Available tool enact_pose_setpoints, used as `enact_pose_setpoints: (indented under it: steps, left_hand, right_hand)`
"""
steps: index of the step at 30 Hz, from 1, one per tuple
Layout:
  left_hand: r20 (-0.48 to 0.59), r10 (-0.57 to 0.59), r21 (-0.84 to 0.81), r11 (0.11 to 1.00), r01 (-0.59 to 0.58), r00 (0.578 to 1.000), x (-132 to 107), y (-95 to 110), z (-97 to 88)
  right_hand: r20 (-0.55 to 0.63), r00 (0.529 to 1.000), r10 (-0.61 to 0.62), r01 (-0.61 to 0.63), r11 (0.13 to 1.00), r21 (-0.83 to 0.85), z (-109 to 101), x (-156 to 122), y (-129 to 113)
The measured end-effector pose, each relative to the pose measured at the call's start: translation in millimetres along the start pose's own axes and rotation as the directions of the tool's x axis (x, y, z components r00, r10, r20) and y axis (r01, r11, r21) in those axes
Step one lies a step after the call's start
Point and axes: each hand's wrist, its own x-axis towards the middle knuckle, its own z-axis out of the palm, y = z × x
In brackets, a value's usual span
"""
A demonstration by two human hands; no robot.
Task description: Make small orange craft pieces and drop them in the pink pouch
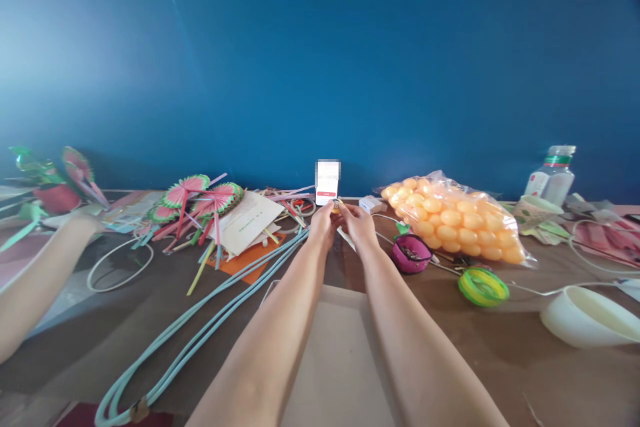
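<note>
My left hand and my right hand are stretched out together over the middle of the brown table. Both pinch a small orange object between their fingertips; it is too small to name for sure. A small white card with a red band stands just behind the hands against the blue wall. A clear bag of orange balls lies to the right of my right hand.
Pink and green paper fans, coloured strips and a booklet lie left of centre. Light blue tubes cross the table. A magenta pouch, green ring, white bowl and bottle sit right. Another person's arm reaches in at left.
</note>
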Motion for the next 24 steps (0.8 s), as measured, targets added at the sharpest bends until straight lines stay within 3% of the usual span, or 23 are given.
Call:
enact_pose_setpoints:
  steps: [5,24]
  left_hand:
    - [0.012,-0.008,0.023,1.000,0.007,1.000,-3.0,1.5,2.7]
    - [0.056,0.016,0.026,1.000,-0.018,0.998,-3.7,0.8,3.3]
  right_hand:
    - [-0.022,0.997,0.080,-0.079,0.995,0.061,1.4,-3.0,-5.5]
    - [0.050,0.997,0.056,-0.063,0.986,0.152,-1.3,-2.9,-6.4]
